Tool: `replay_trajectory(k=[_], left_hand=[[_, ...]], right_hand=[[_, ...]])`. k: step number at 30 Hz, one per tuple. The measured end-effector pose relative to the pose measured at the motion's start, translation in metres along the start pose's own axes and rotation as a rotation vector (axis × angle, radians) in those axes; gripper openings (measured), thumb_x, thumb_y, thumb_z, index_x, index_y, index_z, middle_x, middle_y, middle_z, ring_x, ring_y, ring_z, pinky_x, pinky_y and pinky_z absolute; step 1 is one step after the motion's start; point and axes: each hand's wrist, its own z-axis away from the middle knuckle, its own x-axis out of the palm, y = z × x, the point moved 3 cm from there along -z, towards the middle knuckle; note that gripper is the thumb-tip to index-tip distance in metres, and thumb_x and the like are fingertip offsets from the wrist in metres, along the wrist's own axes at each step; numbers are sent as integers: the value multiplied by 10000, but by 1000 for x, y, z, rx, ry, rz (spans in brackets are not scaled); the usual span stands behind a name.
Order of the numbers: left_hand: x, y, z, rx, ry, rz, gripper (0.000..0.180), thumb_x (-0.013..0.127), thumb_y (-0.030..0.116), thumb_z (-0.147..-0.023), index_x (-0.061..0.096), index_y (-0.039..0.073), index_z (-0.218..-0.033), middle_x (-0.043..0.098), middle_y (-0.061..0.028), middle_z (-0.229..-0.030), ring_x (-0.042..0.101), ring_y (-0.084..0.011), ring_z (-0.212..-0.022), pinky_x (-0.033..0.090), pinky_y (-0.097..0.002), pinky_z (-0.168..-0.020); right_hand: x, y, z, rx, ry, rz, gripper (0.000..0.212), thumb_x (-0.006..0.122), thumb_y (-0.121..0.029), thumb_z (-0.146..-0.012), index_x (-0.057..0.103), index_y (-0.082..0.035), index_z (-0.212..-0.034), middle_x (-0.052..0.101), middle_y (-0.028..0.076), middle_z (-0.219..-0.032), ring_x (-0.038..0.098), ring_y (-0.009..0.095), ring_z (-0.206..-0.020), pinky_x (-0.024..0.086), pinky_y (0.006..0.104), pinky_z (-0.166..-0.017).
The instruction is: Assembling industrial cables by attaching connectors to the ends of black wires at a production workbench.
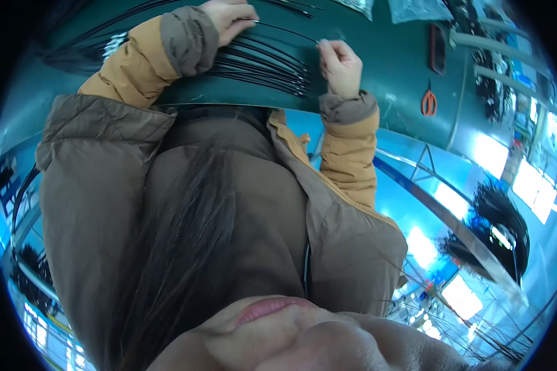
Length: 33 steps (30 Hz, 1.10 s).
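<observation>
A thin black cable (289, 30) stretches between my two hands above the green table. My left hand (230, 20) is closed, with one end of it pinched between thumb and fingers. At the cable's other end my right hand (341, 67) pinches the tip. Below this cable, a row of similar black cables (263, 67) lies side by side near the table edge, their small tips toward my right hand. My left sleeve covers part of that row. White ends (114, 44) of a bunch show to the left of my left forearm.
Orange-handled scissors (428, 102) lie on the green table (387, 80) at the right, with a dark phone-like object (437, 49) beyond them. Clear plastic bags (418, 10) sit at the far side. More cables (294, 7) lie beyond my left hand. A metal rack (507, 43) with dark bundles stands at the right.
</observation>
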Motion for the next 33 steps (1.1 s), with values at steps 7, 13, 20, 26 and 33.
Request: replay_trajectory(k=[7,13,20,26,33], left_hand=[[-94,-72,81,-106,21,-265,98,795,144,-868,793,58,-915,699,-140,-883,675,-331,-798,556,-431,-721],[-118,-125,124,-214,-59,-382,127,800,210,-871,813,92,-917,711,-113,-884,673,-297,-845,549,-415,-748],[-127,-164,154,-214,-73,-380,152,772,237,-898,804,89,-903,697,-101,-899,658,-287,-864,543,-425,-766],[-142,-218,206,-233,-172,-326,153,673,121,-979,704,57,-1114,625,-124,-1003,670,-302,-876,547,-362,-765],[-133,-141,161,-213,-286,-516,228,624,102,-1004,663,30,-1216,614,-153,-1040,637,-360,-939,531,-419,-830]], right_hand=[[14,4,4,-40,-61,152,186,719,-175,-998,719,-16,-900,548,-83,-684,403,-1,-581,298,203,-513],[14,5,0,-4,-62,171,208,731,-157,-969,701,0,-835,570,-63,-660,431,11,-607,336,223,-534],[7,5,2,21,-31,169,223,722,-158,-974,692,0,-820,562,-65,-654,420,11,-599,328,226,-528],[2,4,4,35,-30,349,261,731,-207,-960,690,2,-809,565,-19,-614,445,43,-576,373,264,-527],[-20,-3,17,88,-17,577,280,708,-249,-952,701,23,-883,631,85,-681,533,137,-597,448,332,-555]])
